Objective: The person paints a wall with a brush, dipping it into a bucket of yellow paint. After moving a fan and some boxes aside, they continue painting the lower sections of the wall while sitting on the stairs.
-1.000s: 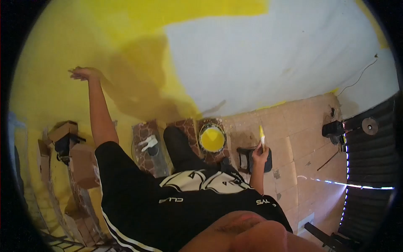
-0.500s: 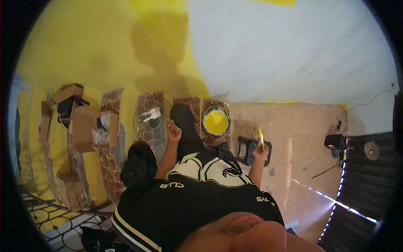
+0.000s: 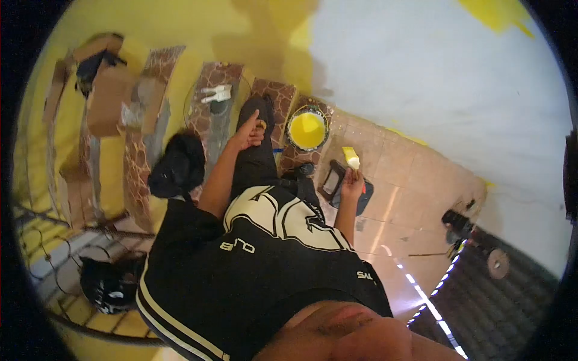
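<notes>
My right hand point(image 3: 353, 182) is closed round the handle of a paintbrush point(image 3: 351, 157). The brush points away from me, its bristles coated in yellow. A bucket of yellow paint point(image 3: 307, 129) stands on a step, left of the brush and apart from it. Over my dark-trousered leg point(image 3: 253, 157), my left hand point(image 3: 247, 132) holds nothing visible; its fingers are loosely bent and partly spread, with a small yellow patch on them. The wall ahead has a yellow painted part point(image 3: 168, 30) and a white part point(image 3: 385, 60).
Brown stone-patterned steps point(image 3: 220, 75) run to the left, with a white object point(image 3: 217, 93) on one. Cardboard boxes point(image 3: 111, 102) sit farther left. A dark stool point(image 3: 361, 201) stands by my right hand on the tiled floor point(image 3: 397, 162). A metal railing point(image 3: 45, 240) is at lower left.
The view has tilted and shifted. My right hand has brought the brush closer to the bucket and turned its broad side into view. My left hand has risen over my leg, fingers more extended.
</notes>
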### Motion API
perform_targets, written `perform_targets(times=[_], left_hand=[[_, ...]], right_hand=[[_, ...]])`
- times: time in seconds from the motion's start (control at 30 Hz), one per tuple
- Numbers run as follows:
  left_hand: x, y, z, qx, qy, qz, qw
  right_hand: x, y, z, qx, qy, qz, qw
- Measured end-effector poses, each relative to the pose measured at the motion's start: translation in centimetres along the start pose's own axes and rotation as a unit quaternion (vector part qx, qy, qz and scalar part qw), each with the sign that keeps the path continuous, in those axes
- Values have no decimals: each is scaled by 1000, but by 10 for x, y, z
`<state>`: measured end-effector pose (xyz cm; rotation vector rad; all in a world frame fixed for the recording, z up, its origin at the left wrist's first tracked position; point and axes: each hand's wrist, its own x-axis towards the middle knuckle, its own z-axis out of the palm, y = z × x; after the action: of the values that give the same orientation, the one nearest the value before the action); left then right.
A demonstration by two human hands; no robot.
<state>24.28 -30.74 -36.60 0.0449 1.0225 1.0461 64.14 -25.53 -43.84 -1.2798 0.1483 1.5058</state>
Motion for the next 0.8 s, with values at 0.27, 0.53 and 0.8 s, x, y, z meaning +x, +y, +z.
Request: perform_targets(times=[0.27,0.53,0.8], left_hand=[[-30,-23,8,-23,29,19,999],[-46,-65,14,-112,76,90,987],[-47,-73,14,16,146,25,989]], right_hand=[[39,-5,40,-85,-64,75,991],[59,-11,23,-149,-68,82,983],[80,-1,-23,-244,-25,9,969]])
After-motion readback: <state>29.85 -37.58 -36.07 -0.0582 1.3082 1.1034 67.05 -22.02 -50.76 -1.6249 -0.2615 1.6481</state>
